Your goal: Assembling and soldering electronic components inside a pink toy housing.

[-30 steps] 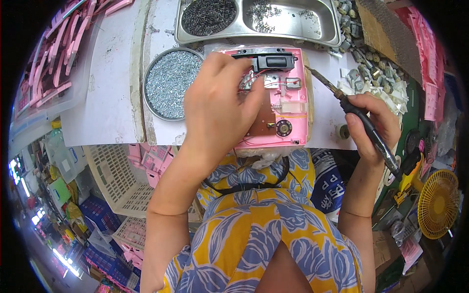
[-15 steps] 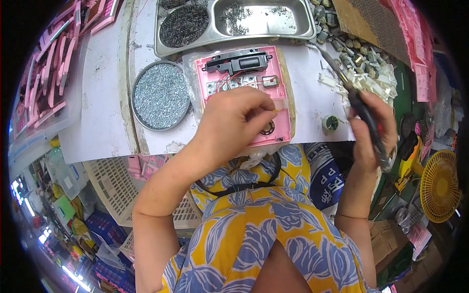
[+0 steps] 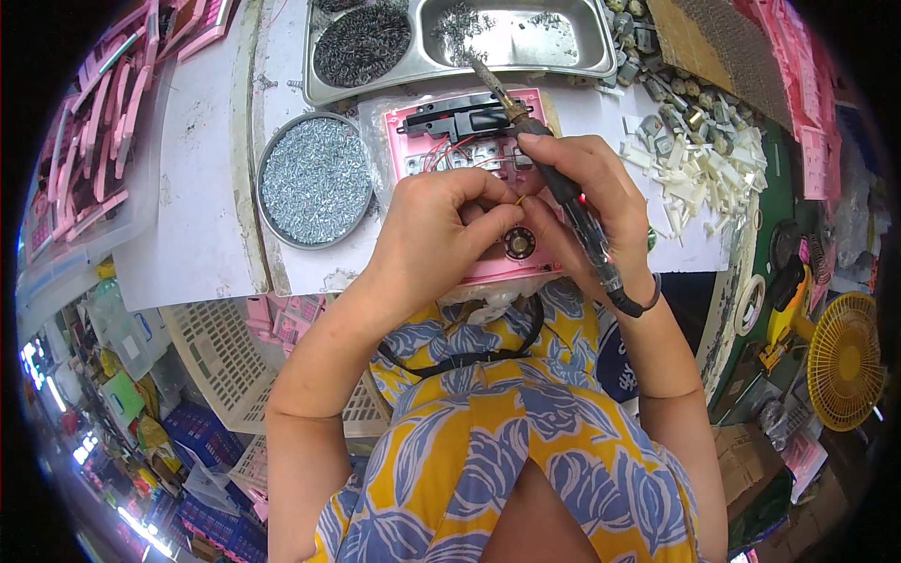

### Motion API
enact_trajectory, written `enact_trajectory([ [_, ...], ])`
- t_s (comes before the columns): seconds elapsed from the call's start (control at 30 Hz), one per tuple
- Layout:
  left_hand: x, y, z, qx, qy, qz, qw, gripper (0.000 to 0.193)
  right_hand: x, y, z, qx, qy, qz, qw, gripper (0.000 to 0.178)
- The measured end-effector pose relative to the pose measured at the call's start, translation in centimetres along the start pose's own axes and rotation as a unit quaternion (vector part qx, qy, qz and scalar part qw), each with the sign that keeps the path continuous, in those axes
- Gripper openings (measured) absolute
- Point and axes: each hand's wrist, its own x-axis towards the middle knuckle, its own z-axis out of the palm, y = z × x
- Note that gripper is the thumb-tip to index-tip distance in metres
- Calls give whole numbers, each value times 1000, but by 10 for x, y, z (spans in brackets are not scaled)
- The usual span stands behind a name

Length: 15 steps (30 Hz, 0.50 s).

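Delicately, a thin yellow wire (image 3: 520,200) is pinched at the fingertips of the left hand (image 3: 439,228), whose thumb and forefinger are brought together. A soldering iron (image 3: 561,184) is gripped by the right hand (image 3: 601,192), its tip pointed up and away beyond both hands; whether the wire is also grasped by the right fingertips cannot be told. Beneath both hands the pink casing (image 3: 488,269) is laid, partly covered by them. Just below the meeting fingertips a small round speaker (image 3: 519,243) is seen; beyond the left hand, a black part (image 3: 455,120) is seated in the casing.
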Motion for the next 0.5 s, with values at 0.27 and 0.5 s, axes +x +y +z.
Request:
enact_trajectory([
  [0.27, 1, 4, 0, 9, 8, -3, 1000, 10, -11, 0, 0, -17, 17, -1, 1000, 60],
  [0.5, 0, -6, 7, 42, 30, 130, 990, 11, -22, -12, -25, -94, 33, -65, 993, 49],
])
